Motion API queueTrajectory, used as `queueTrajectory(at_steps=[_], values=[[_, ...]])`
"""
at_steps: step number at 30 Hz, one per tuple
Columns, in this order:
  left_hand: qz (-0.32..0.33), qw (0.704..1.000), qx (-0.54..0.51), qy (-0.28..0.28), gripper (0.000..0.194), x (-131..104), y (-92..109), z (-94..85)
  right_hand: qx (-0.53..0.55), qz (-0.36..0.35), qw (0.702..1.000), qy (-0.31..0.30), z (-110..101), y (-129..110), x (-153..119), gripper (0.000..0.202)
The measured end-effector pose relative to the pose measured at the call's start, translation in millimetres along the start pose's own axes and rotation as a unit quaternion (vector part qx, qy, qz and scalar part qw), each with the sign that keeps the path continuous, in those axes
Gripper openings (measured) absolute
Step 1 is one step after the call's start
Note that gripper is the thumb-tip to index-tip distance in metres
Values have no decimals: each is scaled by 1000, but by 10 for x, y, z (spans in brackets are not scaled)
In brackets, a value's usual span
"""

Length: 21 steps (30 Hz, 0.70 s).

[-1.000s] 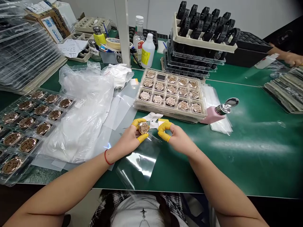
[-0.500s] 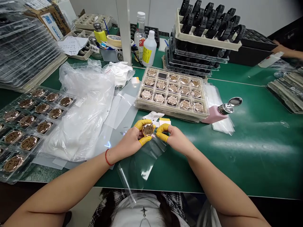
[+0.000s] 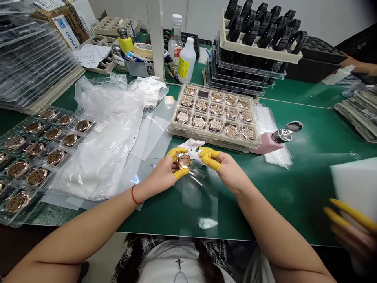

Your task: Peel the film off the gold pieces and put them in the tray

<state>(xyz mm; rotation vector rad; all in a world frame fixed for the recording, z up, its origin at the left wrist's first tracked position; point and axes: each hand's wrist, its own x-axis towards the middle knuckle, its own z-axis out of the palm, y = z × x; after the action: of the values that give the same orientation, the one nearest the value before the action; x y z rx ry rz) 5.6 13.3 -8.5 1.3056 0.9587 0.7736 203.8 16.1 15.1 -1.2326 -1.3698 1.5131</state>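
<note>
My left hand (image 3: pixel 169 169), with yellow finger cots on thumb and finger, holds a round rose-gold watch case (image 3: pixel 183 160) by its edge, marked back facing up. Just right of it, my right hand (image 3: pixel 219 167) has its yellow-covered fingertips pinched together. A sheet of clear plastic film (image 3: pixel 200 208) hangs below the fingertips and seems to be in that pinch; its upper end is hard to make out. White wipes (image 3: pixel 192 144) lie behind the fingers. Beyond them, a tray (image 3: pixel 210 136) on a stack holds several similar watch cases.
At left lie another clear tray of watch cases (image 3: pixel 37 177) and a plastic bag (image 3: pixel 108 129). A pink pump bottle (image 3: pixel 268 142) stands right of the tray stack. Black watches (image 3: pixel 266 33) fill a rack behind. At right, another person's blurred hand (image 3: pixel 350 224) holds a white sheet (image 3: pixel 356 182).
My right hand has moved right, away from the watch case, and the clear film has shifted right too. Another person's hand with a white sheet has come in at the right edge.
</note>
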Motion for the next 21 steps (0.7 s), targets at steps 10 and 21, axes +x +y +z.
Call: queueTrajectory(at_steps=[10,21], values=[[2,999,-11,-46,47,-71,24,75,71,42,996,-25,216,-6,-55,29],[7,999,4,-44,46,-76,42,71,67,33,997,-21,227,25,-54,22]])
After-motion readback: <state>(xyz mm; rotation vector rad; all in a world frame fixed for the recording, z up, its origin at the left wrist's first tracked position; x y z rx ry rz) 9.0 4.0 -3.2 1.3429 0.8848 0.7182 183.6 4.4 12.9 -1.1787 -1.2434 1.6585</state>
